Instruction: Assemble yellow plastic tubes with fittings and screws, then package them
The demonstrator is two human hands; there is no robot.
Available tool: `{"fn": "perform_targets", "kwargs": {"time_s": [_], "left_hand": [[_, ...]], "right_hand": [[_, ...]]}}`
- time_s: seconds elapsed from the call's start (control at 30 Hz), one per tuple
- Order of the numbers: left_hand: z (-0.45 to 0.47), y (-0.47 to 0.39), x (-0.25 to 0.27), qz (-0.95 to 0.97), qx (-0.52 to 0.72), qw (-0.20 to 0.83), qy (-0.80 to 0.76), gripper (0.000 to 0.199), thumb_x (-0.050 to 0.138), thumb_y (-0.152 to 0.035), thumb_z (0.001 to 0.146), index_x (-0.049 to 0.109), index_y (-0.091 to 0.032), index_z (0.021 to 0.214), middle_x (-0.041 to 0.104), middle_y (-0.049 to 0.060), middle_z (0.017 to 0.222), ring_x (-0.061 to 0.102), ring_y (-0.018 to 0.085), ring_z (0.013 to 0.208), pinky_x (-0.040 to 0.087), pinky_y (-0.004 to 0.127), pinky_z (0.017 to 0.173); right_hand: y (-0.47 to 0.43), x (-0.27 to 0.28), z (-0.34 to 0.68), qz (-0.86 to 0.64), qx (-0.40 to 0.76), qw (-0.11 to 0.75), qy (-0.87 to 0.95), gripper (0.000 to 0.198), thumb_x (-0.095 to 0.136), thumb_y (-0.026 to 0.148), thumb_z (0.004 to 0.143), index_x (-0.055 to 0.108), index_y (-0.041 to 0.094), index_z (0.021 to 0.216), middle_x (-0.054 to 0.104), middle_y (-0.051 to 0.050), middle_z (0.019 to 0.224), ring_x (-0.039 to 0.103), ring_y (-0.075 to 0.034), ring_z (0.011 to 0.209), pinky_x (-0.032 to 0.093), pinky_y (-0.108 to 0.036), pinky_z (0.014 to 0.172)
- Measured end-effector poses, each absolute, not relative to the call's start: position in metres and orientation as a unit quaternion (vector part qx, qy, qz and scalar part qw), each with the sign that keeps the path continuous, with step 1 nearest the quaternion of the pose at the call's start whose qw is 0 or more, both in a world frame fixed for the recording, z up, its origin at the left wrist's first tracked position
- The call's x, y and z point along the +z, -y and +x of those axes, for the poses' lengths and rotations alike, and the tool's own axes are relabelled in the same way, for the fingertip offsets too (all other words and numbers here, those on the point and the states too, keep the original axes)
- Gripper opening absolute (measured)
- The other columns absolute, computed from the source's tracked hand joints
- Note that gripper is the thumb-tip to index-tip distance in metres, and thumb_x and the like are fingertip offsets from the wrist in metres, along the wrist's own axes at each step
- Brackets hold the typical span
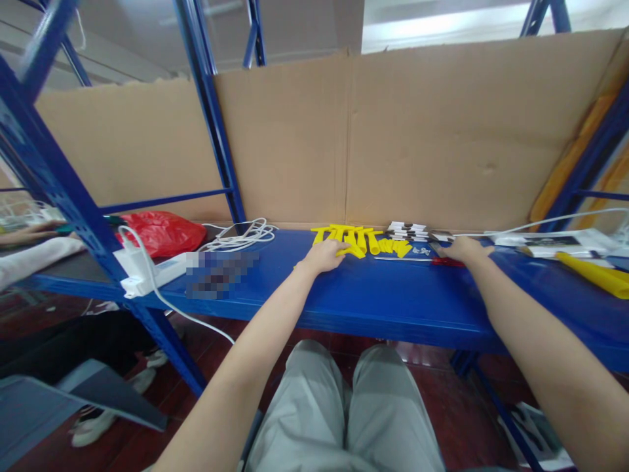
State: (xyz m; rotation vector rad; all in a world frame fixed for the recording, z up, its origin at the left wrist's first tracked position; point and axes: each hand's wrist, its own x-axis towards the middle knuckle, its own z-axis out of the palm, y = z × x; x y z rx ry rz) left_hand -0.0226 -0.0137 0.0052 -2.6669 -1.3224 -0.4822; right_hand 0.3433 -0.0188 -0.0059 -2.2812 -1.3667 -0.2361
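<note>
My left hand (327,256) is over the left part of a row of yellow plastic parts (361,241), its fingers closed on one yellow plastic piece (352,250). Several of these parts have a T-shaped end; smaller yellow pieces (393,247) lie to their right. My right hand (466,250) is at the right end of the row, fingers bent down. What its fingertips hold is hidden. Just by them lies a screwdriver with a red handle (446,262) and a long thin shaft pointing left. Black-and-white pieces (407,231) are stacked behind, and small metal bits (421,250) lie nearby.
The blue shelf (373,301) has a cardboard panel (422,131) at its back. Leftward are a white power strip (162,270), coiled white cable (246,235) and a red plastic bag (164,233). A yellow tube (597,275) lies right. Another person's arm (39,255) shows far left.
</note>
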Motion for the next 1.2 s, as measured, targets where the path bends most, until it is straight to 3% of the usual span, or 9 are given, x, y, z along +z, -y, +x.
{"fn": "perform_targets", "kwargs": {"time_s": [0.1, 0.27, 0.6, 0.83, 1.0, 1.2], "left_hand": [[-0.022, 0.016, 0.006, -0.882, -0.159, 0.066, 0.439, 0.04, 0.053, -0.025, 0.093, 0.062, -0.027, 0.133, 0.065, 0.003, 0.133, 0.058, 0.022, 0.124, 0.046, 0.035, 0.104], [-0.022, 0.017, 0.007, -0.88, -0.159, 0.065, 0.442, 0.041, 0.053, -0.025, 0.093, 0.062, -0.027, 0.133, 0.064, 0.003, 0.134, 0.058, 0.022, 0.124, 0.047, 0.035, 0.104], [-0.023, 0.01, 0.003, -0.883, -0.167, 0.059, 0.435, 0.04, 0.055, -0.026, 0.092, 0.064, -0.027, 0.131, 0.065, 0.004, 0.132, 0.06, 0.023, 0.122, 0.048, 0.037, 0.103], [-0.023, 0.01, 0.002, -0.883, -0.171, 0.061, 0.432, 0.039, 0.055, -0.027, 0.092, 0.065, -0.028, 0.129, 0.066, 0.004, 0.131, 0.061, 0.024, 0.119, 0.05, 0.038, 0.1], [-0.023, 0.01, 0.002, -0.884, -0.167, 0.063, 0.432, 0.039, 0.053, -0.027, 0.093, 0.065, -0.028, 0.13, 0.067, 0.005, 0.129, 0.062, 0.025, 0.118, 0.05, 0.04, 0.1], [-0.023, 0.01, 0.002, -0.886, -0.166, 0.063, 0.429, 0.039, 0.054, -0.026, 0.093, 0.064, -0.026, 0.13, 0.066, 0.006, 0.131, 0.061, 0.025, 0.12, 0.049, 0.04, 0.102]], "right_hand": [[0.021, 0.003, 0.331, -0.876, -0.048, 0.125, 0.464, 0.039, 0.069, 0.047, 0.071, 0.069, 0.016, 0.095, 0.069, -0.019, 0.102, 0.062, -0.039, 0.103, 0.038, -0.061, 0.094], [0.022, 0.006, 0.327, -0.883, -0.045, 0.09, 0.459, 0.041, 0.065, 0.045, 0.074, 0.068, 0.018, 0.104, 0.069, -0.017, 0.106, 0.063, -0.037, 0.102, 0.04, -0.057, 0.094], [0.021, 0.0, 0.328, -0.866, -0.072, 0.125, 0.479, 0.063, 0.047, 0.067, 0.081, 0.069, 0.012, 0.105, 0.067, -0.025, 0.109, 0.061, -0.04, 0.105, 0.037, -0.062, 0.094], [0.012, -0.003, 0.332, -0.864, -0.063, 0.14, 0.48, 0.037, 0.062, 0.044, 0.076, 0.071, 0.013, 0.095, 0.07, -0.023, 0.1, 0.064, -0.039, 0.102, 0.04, -0.06, 0.092], [0.019, 0.006, 0.322, -0.862, -0.057, 0.168, 0.475, 0.043, 0.061, 0.05, 0.078, 0.071, 0.012, 0.095, 0.07, -0.023, 0.104, 0.063, -0.038, 0.104, 0.041, -0.058, 0.093], [0.024, 0.015, 0.305, -0.815, -0.062, 0.229, 0.528, 0.032, 0.058, 0.047, 0.08, 0.071, 0.019, 0.074, 0.072, -0.013, 0.085, 0.065, -0.032, 0.095, 0.046, -0.046, 0.084]]}}
